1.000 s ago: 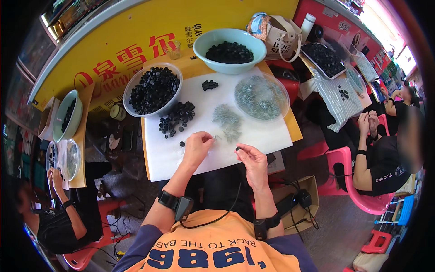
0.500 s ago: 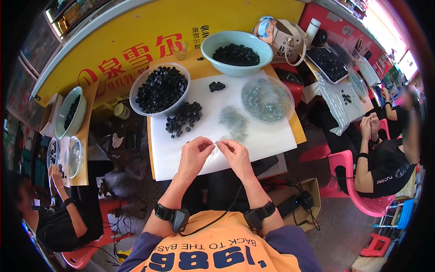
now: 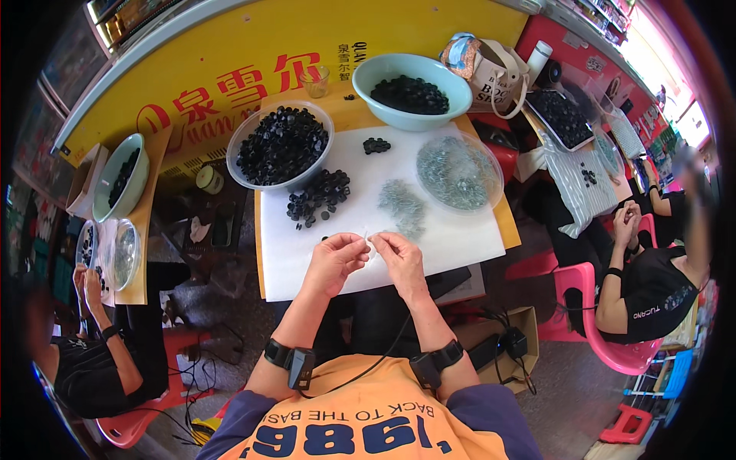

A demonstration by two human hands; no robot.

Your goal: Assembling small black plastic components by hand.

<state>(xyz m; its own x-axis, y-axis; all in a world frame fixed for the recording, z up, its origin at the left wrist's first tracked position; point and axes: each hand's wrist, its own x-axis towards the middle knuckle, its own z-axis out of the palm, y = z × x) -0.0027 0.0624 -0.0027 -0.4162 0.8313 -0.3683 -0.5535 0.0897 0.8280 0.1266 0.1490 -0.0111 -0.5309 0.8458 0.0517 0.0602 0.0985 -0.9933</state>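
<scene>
My left hand point(image 3: 336, 262) and my right hand point(image 3: 402, 265) meet above the near part of a white sheet point(image 3: 299, 264). Thumb and fingers are pinched on both, tips nearly touching. Something small, pale and thin shows between them, too small to name. Just beyond lies a heap of thin, clear greenish pieces point(image 3: 402, 207). More such pieces fill a clear round tray point(image 3: 494, 180) to its right. Left of the heap is a loose pile of small black round pieces point(image 3: 320, 197), beside a clear bowl point(image 3: 234, 172) full of them. A small black cluster point(image 3: 376, 145) sits farther back.
A pale green basin point(image 3: 368, 103) of black pieces stands at the back, with a glass cup point(image 3: 315, 81) and a canvas bag point(image 3: 498, 80) nearby. People work at side tables left and right, one on a pink chair point(image 3: 583, 307). A cable point(image 3: 368, 368) crosses my lap.
The whole view has shifted slightly, moving the table contents a little right. My hands stay pinched together, with the left fingers turned slightly and closer to the right fingertips.
</scene>
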